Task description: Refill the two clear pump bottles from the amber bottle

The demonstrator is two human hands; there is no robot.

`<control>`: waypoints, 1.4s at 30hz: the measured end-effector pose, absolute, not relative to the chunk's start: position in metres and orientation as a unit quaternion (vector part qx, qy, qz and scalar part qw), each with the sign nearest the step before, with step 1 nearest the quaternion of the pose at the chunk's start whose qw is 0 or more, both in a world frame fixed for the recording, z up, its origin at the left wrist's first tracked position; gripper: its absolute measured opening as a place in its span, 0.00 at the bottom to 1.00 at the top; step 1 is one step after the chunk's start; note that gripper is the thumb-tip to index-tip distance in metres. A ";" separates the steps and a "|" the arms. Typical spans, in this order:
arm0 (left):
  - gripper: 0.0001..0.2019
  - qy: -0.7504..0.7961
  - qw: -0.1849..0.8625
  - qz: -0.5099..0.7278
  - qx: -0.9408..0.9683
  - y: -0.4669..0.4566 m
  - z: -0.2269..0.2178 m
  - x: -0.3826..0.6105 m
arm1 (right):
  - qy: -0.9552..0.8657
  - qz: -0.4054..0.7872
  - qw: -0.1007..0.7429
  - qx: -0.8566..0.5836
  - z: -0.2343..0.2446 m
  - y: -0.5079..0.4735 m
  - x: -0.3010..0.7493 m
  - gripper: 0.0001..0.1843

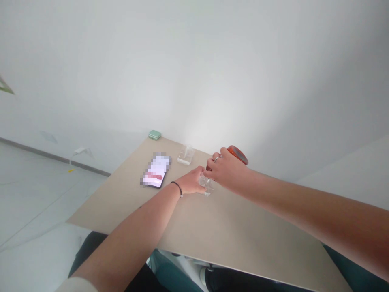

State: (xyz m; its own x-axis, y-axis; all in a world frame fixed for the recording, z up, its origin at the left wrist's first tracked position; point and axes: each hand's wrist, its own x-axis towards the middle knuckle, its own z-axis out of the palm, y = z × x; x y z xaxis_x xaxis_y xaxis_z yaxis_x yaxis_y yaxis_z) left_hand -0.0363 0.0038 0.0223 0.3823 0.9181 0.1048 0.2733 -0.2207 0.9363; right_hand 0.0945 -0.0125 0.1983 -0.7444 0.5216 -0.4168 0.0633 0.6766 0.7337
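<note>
Nearest: the person's right forearm [319, 207] runs in from 3 o'clock, and the left forearm [130, 247] rises from 7 o'clock, with a white sleeve [80, 286] at its lower end.

Left hand: the left hand [190, 182], a black cord bracelet [178, 187] at its wrist, is closed around a small clear tumbler [206, 186], whose lower edge shows below the fingers.

Right hand: the right hand [226, 168], with a silver ring [217, 159] on one finger, is curled and gripping a round orange-red object [238, 156], perhaps a roll of tape or a lid. The hand hides most of it, so its exact kind cannot be told.

Between the hands: the right fingertips sit just beside the left fingers and partly block the view of the tumbler's top.

Tabletop: both hands work over a beige table [231, 231], with the tumbler near its middle.

Around, from the hands: a second clear vessel [185, 156] stands at 10 o'clock, upright and apart from the hands. A black smartphone [155, 171] lies at 9 o'clock, its screen pixelated. A mint-green case [154, 134] sits on the far corner at 11 o'clock.

Beyond and below: a white wall [194, 73] rises behind the table, with pale floor [33, 202] at 9 o'clock. Dark trouser legs [91, 247] show under the table edge at 7 o'clock.
</note>
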 end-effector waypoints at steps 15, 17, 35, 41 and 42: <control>0.33 0.423 0.450 0.355 0.703 0.005 0.020 -0.037 | 0.858 0.355 0.330 0.170 0.200 -0.015 0.091 0.18; 0.32 0.424 0.448 0.354 0.703 0.005 0.020 -0.037 | 0.859 0.354 0.326 0.172 0.200 -0.015 0.091 0.18; 0.31 0.427 0.456 0.364 0.691 0.005 0.021 -0.036 | 0.855 0.372 0.316 0.175 0.200 -0.014 0.095 0.17; 0.32 0.433 0.464 0.354 0.687 0.001 0.029 -0.035 | 0.876 0.353 0.263 0.195 0.199 -0.010 0.111 0.16; 0.32 0.433 0.462 0.352 0.689 0.001 0.030 -0.035 | 0.880 0.350 0.252 0.199 0.199 -0.009 0.115 0.16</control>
